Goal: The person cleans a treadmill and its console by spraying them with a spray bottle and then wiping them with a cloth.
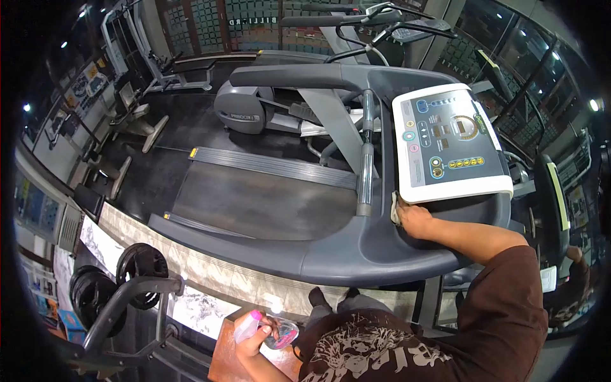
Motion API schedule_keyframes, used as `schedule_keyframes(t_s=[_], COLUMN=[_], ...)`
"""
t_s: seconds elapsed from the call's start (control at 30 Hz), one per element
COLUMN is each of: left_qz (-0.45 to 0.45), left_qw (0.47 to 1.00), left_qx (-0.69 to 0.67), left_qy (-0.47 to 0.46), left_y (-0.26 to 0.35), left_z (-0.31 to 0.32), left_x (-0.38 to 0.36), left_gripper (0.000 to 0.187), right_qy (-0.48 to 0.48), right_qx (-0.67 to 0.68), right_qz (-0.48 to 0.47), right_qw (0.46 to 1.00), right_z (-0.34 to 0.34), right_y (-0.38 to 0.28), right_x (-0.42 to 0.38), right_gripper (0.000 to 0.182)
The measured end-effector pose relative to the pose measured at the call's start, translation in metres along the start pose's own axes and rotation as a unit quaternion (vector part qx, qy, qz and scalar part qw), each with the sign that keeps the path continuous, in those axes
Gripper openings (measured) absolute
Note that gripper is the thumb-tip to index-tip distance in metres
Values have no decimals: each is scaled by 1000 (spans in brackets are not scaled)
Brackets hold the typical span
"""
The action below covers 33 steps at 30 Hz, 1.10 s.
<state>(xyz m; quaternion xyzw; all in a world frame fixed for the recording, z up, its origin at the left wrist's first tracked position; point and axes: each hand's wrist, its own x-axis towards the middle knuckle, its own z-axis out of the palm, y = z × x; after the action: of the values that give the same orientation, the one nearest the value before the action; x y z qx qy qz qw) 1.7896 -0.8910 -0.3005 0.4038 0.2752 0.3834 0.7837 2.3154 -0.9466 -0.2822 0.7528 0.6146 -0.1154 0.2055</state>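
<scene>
My right hand (415, 221) is closed on a pale cloth (395, 209) and presses it against the grey frame of a treadmill (331, 254). The cloth sits just below the lower left corner of the white-edged console (449, 143), mostly hidden by my fingers. Low in the view, my left hand (253, 342) wraps around a clear spray bottle (283, 333) with a pink nozzle. The bottle is tilted and held away from the treadmill, in front of my body.
A brown wooden surface (224, 358) lies beneath my left hand. Black weight plates (141, 264) hang on a grey rack (121, 312) at the lower left. An elliptical machine (242, 109) stands behind the treadmill. A mirror at the right reflects a person's arm.
</scene>
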Motion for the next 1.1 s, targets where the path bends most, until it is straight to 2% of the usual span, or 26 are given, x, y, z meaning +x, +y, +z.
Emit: schedule_keyframes(t_s=[0.07, 0.2, 0.23, 0.33, 0.37, 0.47, 0.5, 0.6, 0.7, 0.8, 0.83, 0.93, 1.0, 1.07, 1.1], left_qz=[-2, -4, 0, 13, 16, 15, 15, 3, 1, -10, -11, -29, -22, -24, -28], left_qw=[1000, 999, 999, 999, 999, 999, 999, 1000, 999, 999, 999, 999, 998, 998, 998], left_qx=[-3, -37, -34, -35, -33, -38, -40, -17, 15, 14, 6, 4, 7, 18, 29], left_qy=[3, 12, 10, 6, 4, 18, 9, -6, -34, -43, -35, -42, -53, -54, -55], left_y=[-1, 3, 3, 4, 6, 11, 13, 14, 18, 17, 12, 9, 14, 15, 16], left_z=[-4, -1, -3, -7, -8, -11, -10, -13, -9, -6, -7, -7, -1, 1, -1], left_x=[2, 8, 9, 6, 4, -1, -1, 0, 5, 8, 7, 9, 10, 10, 10], left_gripper=[20, 20, 20, 20, 20, 21, 20, 19, 17, 17, 17, 17, 17, 17, 17], right_qy=[-65, -154, -220, -277, -285, -222, -108, 47, -105, -151, -197, -161, -80, -1, -47], right_qx=[15, -22, -88, 39, 53, 89, 136, 14, -1, 57, 56, 145, 159, 174, 128], right_qz=[7, -40, -69, -69, -100, -6, 0, 20, 39, -9, -43, -26, -9, 4, 38], right_qw=[998, 987, 969, 957, 952, 971, 985, 999, 994, 987, 978, 976, 984, 985, 990], right_z=[-7, -30, -39, -55, -38, -50, -47, -6, -1, -32, -33, -52, -50, -48, -48], right_y=[3, -4, -8, -20, -4, -1, -6, -5, -5, -15, -17, -19, -13, -8, -11], right_x=[6, -3, -5, -28, -22, -20, -26, -15, 6, -16, -21, -39, -33, -25, -21], right_gripper=[37, 30, 33, 44, 49, 48, 42, 26, 26, 30, 40, 37, 41, 50, 69])
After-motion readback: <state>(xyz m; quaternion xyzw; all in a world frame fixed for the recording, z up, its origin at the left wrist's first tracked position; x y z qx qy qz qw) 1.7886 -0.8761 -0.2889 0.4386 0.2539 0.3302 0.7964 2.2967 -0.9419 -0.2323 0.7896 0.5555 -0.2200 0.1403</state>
